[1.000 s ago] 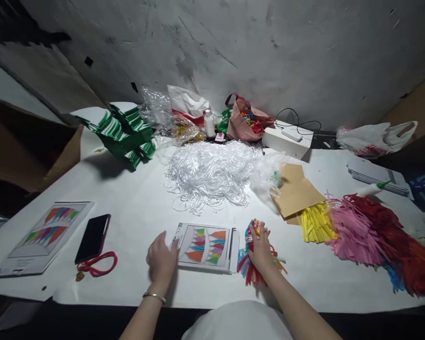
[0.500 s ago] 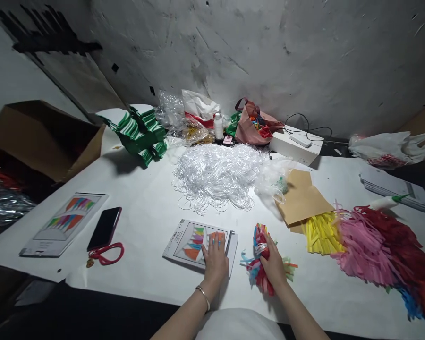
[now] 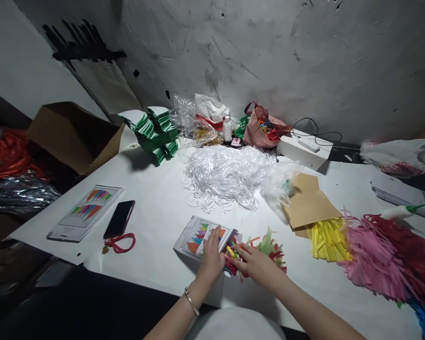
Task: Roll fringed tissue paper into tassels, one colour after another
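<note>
My left hand (image 3: 212, 252) lies with fingers stretched over a flat printed cardboard packet (image 3: 191, 236), which shows a colourful tassel garland. The packet's right end gapes a little. At that opening, my right hand (image 3: 253, 263) is closed over a bundle of multicoloured paper tassels (image 3: 272, 250), with its fingers pointing toward the packet. The bundle's left end reaches the packet's mouth; how much of it is inside is hidden by the fingers. Green and red fringes stick out past the right hand.
Clear plastic strands (image 3: 226, 172) are heaped mid-table. On the left lie a phone (image 3: 119, 219) and more printed packets (image 3: 83, 212). To the right are a brown envelope (image 3: 310, 203), yellow tassels (image 3: 329, 240), pink tassels (image 3: 368, 255) and a glue bottle (image 3: 396, 213). Green folded pieces (image 3: 156, 134) stand behind.
My right hand has moved left with the tassel bundle, which now lies crosswise against the packet's right end. The packet has bulged open. My view has turned slightly left.
</note>
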Demonstrator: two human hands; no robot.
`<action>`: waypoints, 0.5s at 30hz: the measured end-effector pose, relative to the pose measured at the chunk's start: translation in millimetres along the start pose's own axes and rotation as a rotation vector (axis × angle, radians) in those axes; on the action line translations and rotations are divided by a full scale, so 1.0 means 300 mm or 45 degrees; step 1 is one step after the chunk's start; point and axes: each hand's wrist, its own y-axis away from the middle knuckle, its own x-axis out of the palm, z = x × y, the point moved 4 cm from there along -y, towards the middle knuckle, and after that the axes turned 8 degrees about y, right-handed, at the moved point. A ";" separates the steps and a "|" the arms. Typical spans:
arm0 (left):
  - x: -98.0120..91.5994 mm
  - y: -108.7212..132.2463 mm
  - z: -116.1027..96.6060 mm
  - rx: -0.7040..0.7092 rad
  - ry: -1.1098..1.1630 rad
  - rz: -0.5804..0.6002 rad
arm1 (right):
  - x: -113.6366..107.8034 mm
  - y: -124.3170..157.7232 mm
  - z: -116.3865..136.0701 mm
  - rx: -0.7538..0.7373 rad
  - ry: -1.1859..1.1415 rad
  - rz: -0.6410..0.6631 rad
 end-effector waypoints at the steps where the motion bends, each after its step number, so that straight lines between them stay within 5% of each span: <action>1: 0.012 0.008 -0.009 0.002 0.024 0.018 | -0.014 -0.020 0.006 -0.035 0.022 0.028; 6: 0.035 0.027 -0.042 -0.023 0.140 0.066 | -0.056 -0.098 0.038 0.016 0.135 0.061; 11: 0.043 0.078 -0.103 -0.017 0.269 0.126 | 0.026 -0.102 0.114 -0.012 0.146 0.112; 15: 0.062 0.152 -0.166 -0.048 0.376 0.242 | 0.077 -0.119 0.123 0.152 0.140 0.035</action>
